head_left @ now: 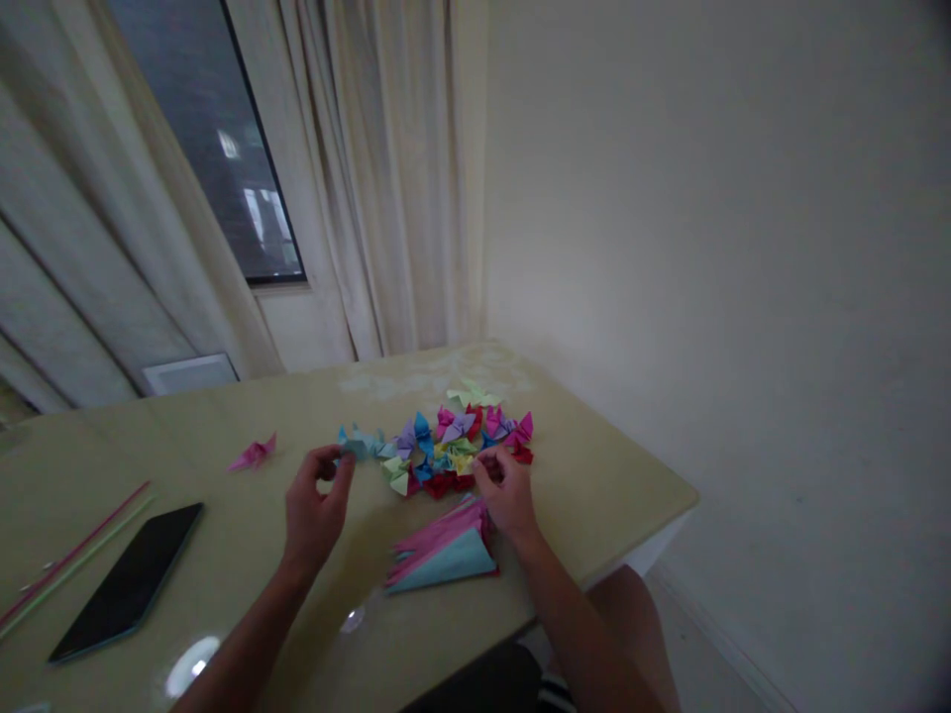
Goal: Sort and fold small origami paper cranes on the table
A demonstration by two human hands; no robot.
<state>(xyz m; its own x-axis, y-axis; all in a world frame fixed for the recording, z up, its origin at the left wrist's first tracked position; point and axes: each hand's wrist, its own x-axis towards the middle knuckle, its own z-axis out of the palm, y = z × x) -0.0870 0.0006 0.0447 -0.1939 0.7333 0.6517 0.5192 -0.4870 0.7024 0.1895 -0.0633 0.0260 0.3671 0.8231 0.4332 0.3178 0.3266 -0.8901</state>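
A heap of small folded paper figures (453,451) in pink, blue, red, green and purple lies on the pale table (223,436). My left hand (316,510) is raised just left of the heap, thumb and forefinger pinched at a light blue folded figure (359,442). My right hand (505,490) rests at the heap's near edge, fingers curled on the red pieces; what they hold is hidden. A fanned stack of pink and blue paper sheets (446,555) lies just below my right hand.
A single pink folded figure (254,454) sits apart to the left. A black phone (130,584) lies at the near left, beside thin pink and green sticks (74,555). The table's right edge (646,540) drops off near the wall. Curtains and a window stand behind.
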